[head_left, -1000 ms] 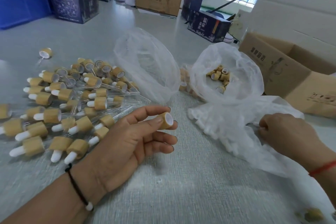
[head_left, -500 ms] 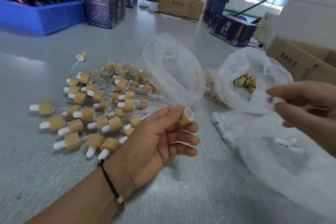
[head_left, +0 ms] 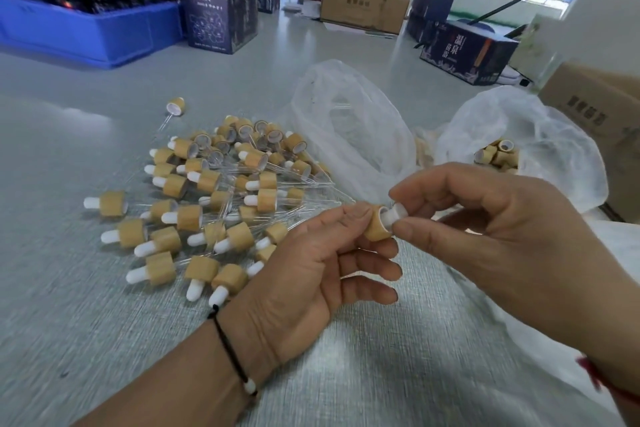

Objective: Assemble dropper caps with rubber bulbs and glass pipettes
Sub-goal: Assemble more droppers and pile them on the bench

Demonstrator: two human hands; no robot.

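Grey textured table (head_left: 86, 305): carries the whole job. Far side holds a blue plastic crate (head_left: 86, 31) and dark printed cartons (head_left: 221, 21); a person in a red top sits behind a brown cardboard box (head_left: 363, 5).

Clear crumpled plastic bags (head_left: 349, 121): the right-hand one holds loose bamboo-coloured caps (head_left: 498, 154).

Pile of finished droppers, bamboo collars with white bulbs and glass stems (head_left: 214, 204): lies left of centre, about as a second ago, allowing for camera shift.

Right hand (head_left: 502, 236): a second ago it was down in the bag at right; now it is up at centre, meeting the left. Thumb and forefinger pinch a small white rubber bulb (head_left: 393, 213).

Left hand (head_left: 304, 270): still grips the single bamboo-coloured cylindrical cap (head_left: 377, 227) between thumb and fingertips, open end toward the bulb.

Bulb touches the cap mouth; depth of seating cannot be told. Judgement: bulb insertion under way, glass pipette still to follow.
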